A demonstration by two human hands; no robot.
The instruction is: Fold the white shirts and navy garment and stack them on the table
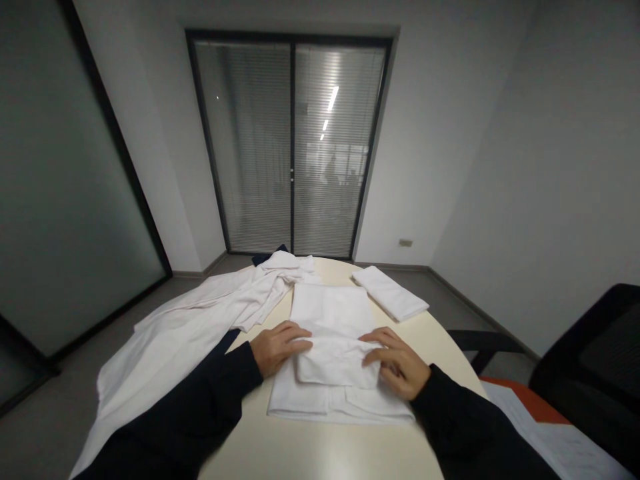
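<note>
A white garment (330,310) lies partly folded in front of me, with a smaller rumpled flap over its middle and a wider hemmed edge toward me. Resting on the flap's left side is my left hand (281,347), its fingers stretched inward over the cloth. On the right side, my right hand (399,362) touches the flap with bent fingers spread apart. Both hands look open, pressing on the cloth from above. The fingertips show, but the undersides of both hands are hidden.
Loose white clothing (200,320) spreads over the round table's left side and hangs off it, with dark cloth (270,255) behind. A neatly folded white cloth (391,293) lies at the far right. A black chair (590,360) with papers (555,433) stands right of the table (320,450).
</note>
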